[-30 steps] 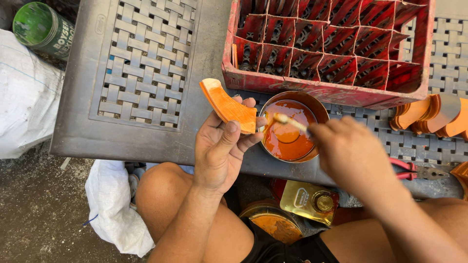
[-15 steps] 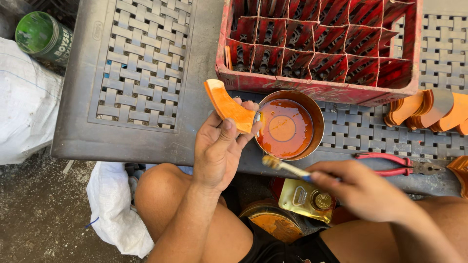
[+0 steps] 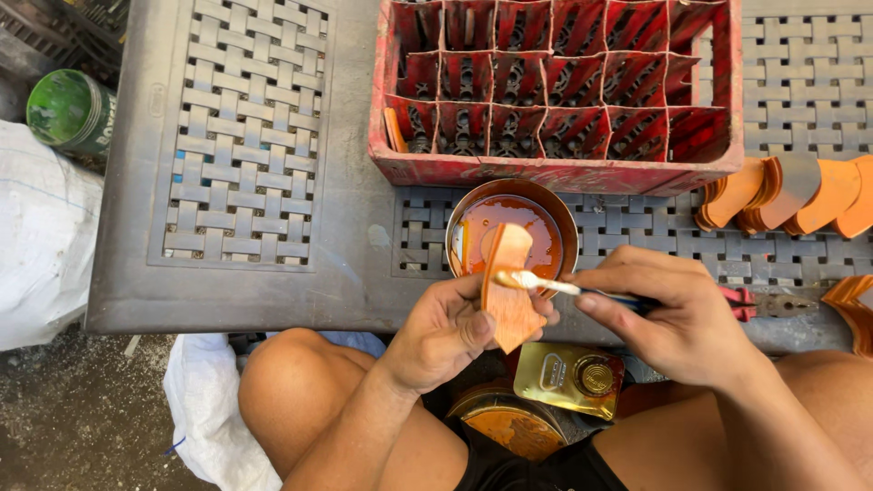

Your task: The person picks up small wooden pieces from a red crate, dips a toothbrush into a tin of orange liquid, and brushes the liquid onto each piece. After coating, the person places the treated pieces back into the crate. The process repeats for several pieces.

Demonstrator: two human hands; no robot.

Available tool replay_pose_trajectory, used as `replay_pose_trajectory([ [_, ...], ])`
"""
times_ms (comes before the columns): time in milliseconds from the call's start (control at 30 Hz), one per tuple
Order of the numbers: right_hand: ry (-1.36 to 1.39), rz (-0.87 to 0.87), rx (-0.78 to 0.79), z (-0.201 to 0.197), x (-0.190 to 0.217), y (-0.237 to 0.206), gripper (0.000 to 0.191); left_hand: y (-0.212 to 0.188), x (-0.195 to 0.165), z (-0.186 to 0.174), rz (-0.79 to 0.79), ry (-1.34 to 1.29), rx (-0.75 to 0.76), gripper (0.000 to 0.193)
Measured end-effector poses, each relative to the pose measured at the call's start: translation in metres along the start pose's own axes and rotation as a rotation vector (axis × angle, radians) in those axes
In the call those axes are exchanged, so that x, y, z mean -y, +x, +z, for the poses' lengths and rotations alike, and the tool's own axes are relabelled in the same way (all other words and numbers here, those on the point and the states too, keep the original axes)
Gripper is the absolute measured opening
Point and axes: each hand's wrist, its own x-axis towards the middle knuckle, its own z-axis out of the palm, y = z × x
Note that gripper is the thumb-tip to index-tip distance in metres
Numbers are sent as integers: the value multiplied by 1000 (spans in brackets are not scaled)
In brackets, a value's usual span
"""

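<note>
My left hand [image 3: 446, 332] grips a curved orange-painted piece [image 3: 507, 289], held upright just in front of the round can of orange paint [image 3: 509, 232]. My right hand [image 3: 673, 314] holds a small paintbrush [image 3: 546, 284] whose pale bristle tip rests against the upper face of the piece. Both hands hover over the near edge of the dark woven-pattern plastic table [image 3: 245, 173], above my knees.
A red divided plastic crate [image 3: 555, 82] stands behind the paint can. Several orange painted pieces [image 3: 782, 191] lie in a row at the right, with red-handled pliers [image 3: 764, 305] near them. A gold tin can [image 3: 568, 377] sits below, a green can [image 3: 68, 109] and white sacks [image 3: 36, 236] at left.
My left hand turned the piece upright and moved it right, in front of the paint can. My right hand brought the brush up from below the table edge onto the piece.
</note>
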Motion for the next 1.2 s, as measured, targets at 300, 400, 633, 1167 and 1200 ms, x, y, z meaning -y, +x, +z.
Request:
replay_pose_trajectory([
  [300,-9,-177,-85,-3,5,5,23,0,4,1,-22,-8,17,61],
  [400,-81,-132,-85,2,1,3,25,-3,3,1,-18,37,45,61],
  [633,-348,-103,-378,-2,-7,-2,24,-1,-2,4,-17,42,45,64],
  [1167,-289,-100,-43,15,-4,-7,26,12,-3,16,465,1675,-522,49],
  [1200,-283,-18,-60,17,-7,-5,25,12,-2,16,486,1683,-504,48],
])
